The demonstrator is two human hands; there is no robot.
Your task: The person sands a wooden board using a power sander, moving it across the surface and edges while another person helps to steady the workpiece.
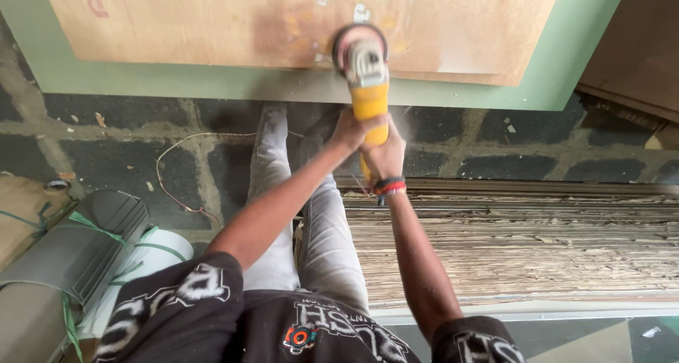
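Both my hands grip a yellow and grey angle grinder (368, 80) stretched out in front of me. My left hand (350, 131) wraps the yellow body from the left side. On the right, my right hand (385, 156) holds the same body, with a red and black band on its wrist. The grinder's round disc (357, 41) rests on the near edge of a brown plywood sheet (212, 20), which lies on a green board (566, 73). Fine dust drifts beside the tool.
A stack of plywood sheets (509, 243) lies edge-on to my right. At left sit grey rolls tied with green string (85, 243) and a white roll (166, 253). A thin cord (177, 165) trails over the dark stone floor (127, 158). My legs (311, 221) stretch forward.
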